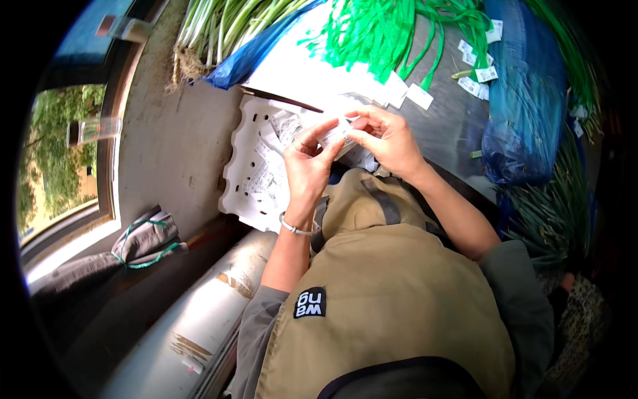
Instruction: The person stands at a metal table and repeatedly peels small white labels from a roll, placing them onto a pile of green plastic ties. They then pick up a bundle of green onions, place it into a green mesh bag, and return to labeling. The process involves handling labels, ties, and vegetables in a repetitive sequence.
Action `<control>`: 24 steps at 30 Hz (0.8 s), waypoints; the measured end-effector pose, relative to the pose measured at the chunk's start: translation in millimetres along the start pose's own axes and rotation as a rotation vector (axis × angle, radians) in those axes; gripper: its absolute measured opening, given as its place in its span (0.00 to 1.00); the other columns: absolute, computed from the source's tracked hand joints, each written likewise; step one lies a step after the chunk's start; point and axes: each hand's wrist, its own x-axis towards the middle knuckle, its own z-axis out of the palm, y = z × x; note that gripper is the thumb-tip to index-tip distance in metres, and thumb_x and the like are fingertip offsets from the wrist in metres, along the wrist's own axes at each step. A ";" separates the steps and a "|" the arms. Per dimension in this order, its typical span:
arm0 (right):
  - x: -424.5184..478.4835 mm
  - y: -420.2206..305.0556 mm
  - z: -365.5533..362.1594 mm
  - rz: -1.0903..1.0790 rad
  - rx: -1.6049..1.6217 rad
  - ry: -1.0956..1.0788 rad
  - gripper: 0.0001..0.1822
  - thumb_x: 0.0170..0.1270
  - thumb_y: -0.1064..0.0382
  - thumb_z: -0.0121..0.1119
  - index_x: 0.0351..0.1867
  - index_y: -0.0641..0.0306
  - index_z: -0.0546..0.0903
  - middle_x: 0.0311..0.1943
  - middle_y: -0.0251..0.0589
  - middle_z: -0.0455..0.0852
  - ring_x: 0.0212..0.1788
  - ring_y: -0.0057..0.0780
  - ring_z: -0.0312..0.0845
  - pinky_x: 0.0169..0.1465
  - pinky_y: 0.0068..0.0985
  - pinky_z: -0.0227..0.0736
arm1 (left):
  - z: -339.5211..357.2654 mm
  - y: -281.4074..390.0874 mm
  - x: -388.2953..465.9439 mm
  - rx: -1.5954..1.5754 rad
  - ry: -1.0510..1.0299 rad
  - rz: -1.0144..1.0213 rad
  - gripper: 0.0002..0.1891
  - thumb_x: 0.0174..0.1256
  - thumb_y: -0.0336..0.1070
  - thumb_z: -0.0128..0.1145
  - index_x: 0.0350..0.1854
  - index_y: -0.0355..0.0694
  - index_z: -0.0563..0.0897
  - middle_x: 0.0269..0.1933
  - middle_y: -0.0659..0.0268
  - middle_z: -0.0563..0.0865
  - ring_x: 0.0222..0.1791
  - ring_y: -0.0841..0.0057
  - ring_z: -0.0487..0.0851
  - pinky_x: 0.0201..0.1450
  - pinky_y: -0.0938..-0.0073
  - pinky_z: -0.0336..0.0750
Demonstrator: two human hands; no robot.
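Observation:
Between thumb and fingers, my left hand [310, 155] holds a small white printed label [335, 133] above the edge of the metal table. My right hand [394, 139] pinches the label's right side with thumb and forefinger. Under and left of my left hand is a white plastic crate [233, 185] with slotted walls. Several loose printed labels [266, 172] lie inside it. Just beyond my hands, green mesh strips [371, 37] spread over the table, with white tags [419, 96] at their near ends. Strong glare hides some of the tags.
Spring onions [224, 30] lie on blue plastic sheeting [259, 47] at the back left. A blue plastic-wrapped bundle [523, 109] and leafy greens [548, 219] stand right. At left are a wall [169, 134], a window, a folded umbrella [144, 239] and a large white cylinder [199, 319].

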 end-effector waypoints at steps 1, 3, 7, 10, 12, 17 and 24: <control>1.0 1.9 -0.9 -0.007 -0.023 0.013 0.10 0.57 0.71 0.60 0.42 0.66 0.79 0.28 0.34 0.83 0.31 0.14 0.76 0.35 0.16 0.71 | -1.6 -1.1 3.6 0.017 -0.024 -0.009 0.15 0.54 0.21 0.62 0.45 0.34 0.82 0.39 0.65 0.84 0.34 0.88 0.78 0.38 0.88 0.73; 3.1 7.1 -2.8 -0.023 -0.075 0.048 0.09 0.57 0.70 0.60 0.40 0.67 0.81 0.28 0.35 0.84 0.31 0.14 0.77 0.35 0.17 0.72 | -3.4 -5.2 12.3 -0.008 -0.064 -0.020 0.14 0.53 0.20 0.62 0.44 0.33 0.82 0.38 0.66 0.84 0.33 0.89 0.77 0.37 0.88 0.72; 7.4 6.1 3.9 -0.028 -0.155 0.175 0.07 0.56 0.70 0.60 0.37 0.67 0.82 0.28 0.39 0.85 0.31 0.21 0.80 0.35 0.20 0.73 | -6.1 -1.8 33.8 0.053 -0.163 -0.045 0.15 0.52 0.19 0.62 0.45 0.30 0.81 0.39 0.63 0.84 0.36 0.86 0.79 0.38 0.86 0.73; 14.1 10.2 10.4 -0.319 -0.500 0.321 0.06 0.52 0.71 0.62 0.33 0.65 0.81 0.30 0.40 0.83 0.33 0.35 0.79 0.36 0.27 0.72 | -13.5 -10.0 54.1 0.044 -0.195 -0.097 0.13 0.55 0.24 0.63 0.44 0.32 0.82 0.38 0.67 0.84 0.33 0.89 0.76 0.36 0.87 0.71; 16.6 8.5 14.6 -0.340 -0.585 0.353 0.04 0.50 0.71 0.62 0.29 0.64 0.80 0.31 0.39 0.79 0.32 0.36 0.75 0.36 0.28 0.70 | -15.1 -15.4 67.0 -0.097 -0.165 -0.220 0.12 0.61 0.33 0.60 0.44 0.33 0.82 0.33 0.73 0.82 0.29 0.92 0.72 0.31 0.89 0.67; 6.3 15.2 -26.6 0.133 -0.114 0.659 0.04 0.57 0.69 0.60 0.32 0.67 0.81 0.27 0.32 0.82 0.29 0.14 0.73 0.32 0.18 0.67 | -37.0 -36.4 106.7 -0.295 -0.140 -0.421 0.13 0.66 0.41 0.53 0.41 0.37 0.83 0.31 0.74 0.82 0.23 0.92 0.70 0.23 0.89 0.60; 15.1 64.8 -119.2 0.614 -0.080 0.853 0.08 0.56 0.65 0.62 0.33 0.69 0.80 0.22 0.28 0.77 0.19 0.12 0.63 0.23 0.16 0.58 | -17.6 -22.2 119.9 -0.146 -0.405 -0.424 0.10 0.61 0.29 0.58 0.43 0.33 0.82 0.38 0.67 0.84 0.35 0.86 0.78 0.40 0.85 0.72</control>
